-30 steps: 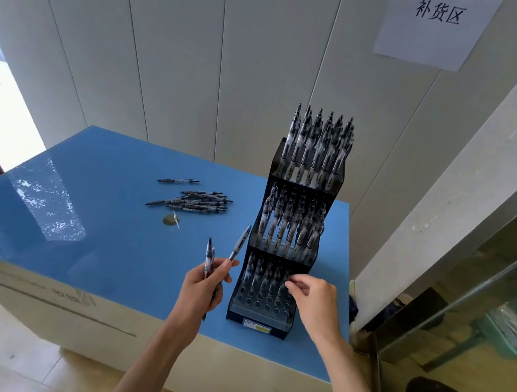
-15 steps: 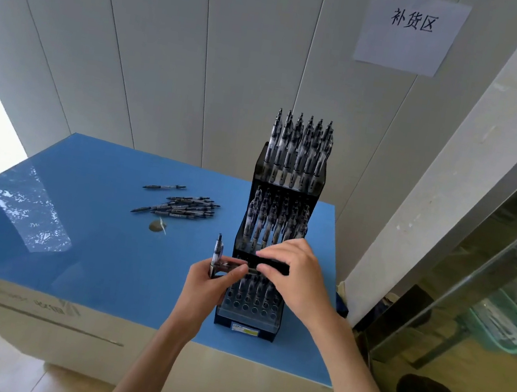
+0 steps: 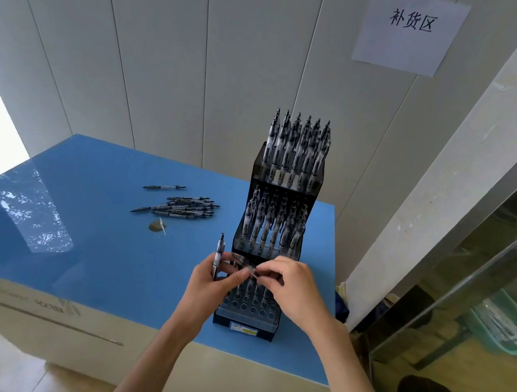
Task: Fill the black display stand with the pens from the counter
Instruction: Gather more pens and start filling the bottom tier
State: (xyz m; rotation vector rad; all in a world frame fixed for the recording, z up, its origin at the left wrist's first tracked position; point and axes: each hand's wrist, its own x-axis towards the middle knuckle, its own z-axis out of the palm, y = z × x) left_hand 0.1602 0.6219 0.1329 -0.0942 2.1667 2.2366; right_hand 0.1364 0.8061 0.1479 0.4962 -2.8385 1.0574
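I see my left hand gripping an upright pen while its fingers and my right hand, fingers pinched, meet on a second pen above the black display stand and its half-empty bottom tier. Loose pens lie on the blue worktop, well apart.

A glossy blue counter is seen, reflections caught; the black display stand looks smoky translucent plastic.
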